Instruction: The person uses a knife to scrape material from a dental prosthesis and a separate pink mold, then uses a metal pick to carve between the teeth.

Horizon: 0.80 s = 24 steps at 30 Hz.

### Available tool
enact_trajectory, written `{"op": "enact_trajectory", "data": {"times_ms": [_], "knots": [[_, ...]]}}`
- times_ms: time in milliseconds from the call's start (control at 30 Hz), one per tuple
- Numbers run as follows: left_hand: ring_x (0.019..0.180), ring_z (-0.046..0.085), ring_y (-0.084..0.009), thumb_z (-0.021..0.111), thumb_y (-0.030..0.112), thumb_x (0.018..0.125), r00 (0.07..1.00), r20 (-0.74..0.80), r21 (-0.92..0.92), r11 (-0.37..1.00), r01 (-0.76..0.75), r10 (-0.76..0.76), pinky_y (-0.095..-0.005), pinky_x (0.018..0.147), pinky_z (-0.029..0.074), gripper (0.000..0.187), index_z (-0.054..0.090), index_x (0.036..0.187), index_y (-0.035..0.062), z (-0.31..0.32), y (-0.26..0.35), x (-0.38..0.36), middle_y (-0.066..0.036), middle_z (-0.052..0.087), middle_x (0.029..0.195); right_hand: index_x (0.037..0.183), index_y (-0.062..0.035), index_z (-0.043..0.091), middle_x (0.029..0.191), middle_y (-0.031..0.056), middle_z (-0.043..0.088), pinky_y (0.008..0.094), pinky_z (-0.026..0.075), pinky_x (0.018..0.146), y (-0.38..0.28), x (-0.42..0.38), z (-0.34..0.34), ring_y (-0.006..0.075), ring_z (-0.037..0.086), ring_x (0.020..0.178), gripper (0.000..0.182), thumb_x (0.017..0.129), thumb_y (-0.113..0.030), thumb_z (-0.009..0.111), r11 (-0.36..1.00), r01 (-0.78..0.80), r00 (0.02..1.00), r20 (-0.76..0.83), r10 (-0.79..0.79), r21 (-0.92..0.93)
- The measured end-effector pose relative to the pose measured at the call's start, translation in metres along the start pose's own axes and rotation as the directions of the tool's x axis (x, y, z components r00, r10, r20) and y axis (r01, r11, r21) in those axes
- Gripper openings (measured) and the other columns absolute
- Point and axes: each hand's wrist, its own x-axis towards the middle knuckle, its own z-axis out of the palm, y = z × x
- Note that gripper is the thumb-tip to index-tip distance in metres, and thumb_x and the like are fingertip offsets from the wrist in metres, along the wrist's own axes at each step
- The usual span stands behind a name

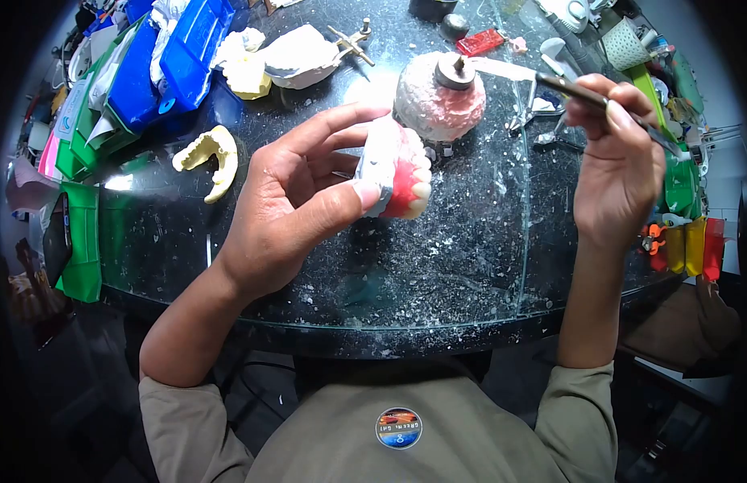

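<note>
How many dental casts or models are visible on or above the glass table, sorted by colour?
Pink-and-white model with teeth, in the left hand: 1
Yellow arch-shaped cast on the glass table: 1
White plaster casts at the far edge: 2
Total: 4

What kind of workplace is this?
Most likely a dental lab bench: the left hand holds a plaster model with pink wax and teeth, and a loose yellowish jaw cast lies on the glass table.

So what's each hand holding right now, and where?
Left hand grips the denture model by its plaster base; right hand pinches the wax knife at its handle.
</note>
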Motion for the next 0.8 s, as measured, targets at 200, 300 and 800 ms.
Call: {"op": "enact_trajectory", "data": {"times_ms": [200, 300, 800], "knots": [[0.097, 0.058, -0.0191, 0.057, 0.025, 0.071, 1.000, 0.009, 0.004, 1.000, 0.017, -0.017, -0.0316, 0.089, 0.043, 0.065, 0.042, 0.127, -0.0044, 0.000, 0.000, 0.001, -0.017, 0.058, 0.109, 0.099, 0.0025, 0.044, 0.096, 0.0229, 0.050, 0.0286, 0.049, 0.062, -0.024, -0.018, 0.009, 0.0230, 0.054, 0.083, 0.020, 0.082, -0.007, 0.043, 0.997, 0.069, 0.903, 0.426, -0.052, -0.025], [0.098, 0.058, -0.0200, 0.057, 0.026, 0.070, 1.000, 0.002, 0.011, 1.000, 0.024, -0.024, -0.0320, 0.090, 0.042, 0.066, 0.042, 0.127, -0.0049, 0.001, 0.001, 0.001, -0.018, 0.058, 0.110, 0.100, 0.0027, 0.043, 0.095, 0.0234, 0.050, 0.0286, 0.050, 0.061, -0.025, -0.020, 0.011, 0.0228, 0.053, 0.080, 0.020, 0.082, -0.006, 0.042, 0.994, 0.087, 0.886, 0.462, -0.049, -0.062], [0.099, 0.058, -0.0209, 0.054, 0.022, 0.069, 0.999, 0.025, -0.012, 1.000, 0.025, -0.025, -0.0325, 0.091, 0.042, 0.066, 0.041, 0.127, -0.0061, 0.001, 0.003, 0.001, -0.019, 0.057, 0.112, 0.098, 0.0019, 0.043, 0.093, 0.0230, 0.051, 0.0277, 0.051, 0.060, -0.024, -0.021, 0.015, 0.0208, 0.053, 0.076, 0.018, 0.082, -0.006, 0.043, 0.989, 0.112, 0.877, 0.478, -0.055, -0.093]]}}
